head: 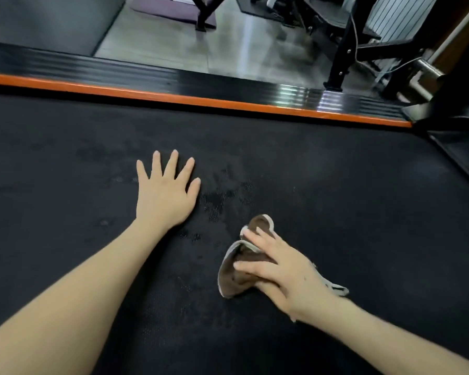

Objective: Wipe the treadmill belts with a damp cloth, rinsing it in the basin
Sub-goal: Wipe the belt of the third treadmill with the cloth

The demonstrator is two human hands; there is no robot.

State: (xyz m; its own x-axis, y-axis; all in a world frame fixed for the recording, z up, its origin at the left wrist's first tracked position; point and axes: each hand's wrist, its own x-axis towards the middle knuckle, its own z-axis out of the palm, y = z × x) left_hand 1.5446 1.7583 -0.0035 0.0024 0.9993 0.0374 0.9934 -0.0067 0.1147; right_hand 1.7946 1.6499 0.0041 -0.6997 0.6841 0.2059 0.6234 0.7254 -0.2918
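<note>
**A Brown Cloth on the Black Belt**

The cloth [238,269] is brown with a pale edge. It lies bunched up on the treadmill belt [336,198], low and a bit to the right in the view. The right hand [279,272] sits on top of it. Its fingers and thumb bend over the folds and grip the cloth, pushing it down on the belt. A small end of the cloth sticks out on the far side of that hand.

The left hand [164,196] is apart from the cloth, up and to the left. It lies flat on the belt with all its fingers spread wide and holds nothing.

Between the two hands the belt has dark wet spots [217,201]. The rest of the belt looks dull and black.

Along the far edge of the belt runs an orange strip [201,100]. Just past it is a shiny black side rail [119,71] with long ridges. Beyond the rail is a grey floor [228,44]. A black machine frame [339,63] stands on the floor at the right, and a purple mat [171,9] lies at the top.
</note>
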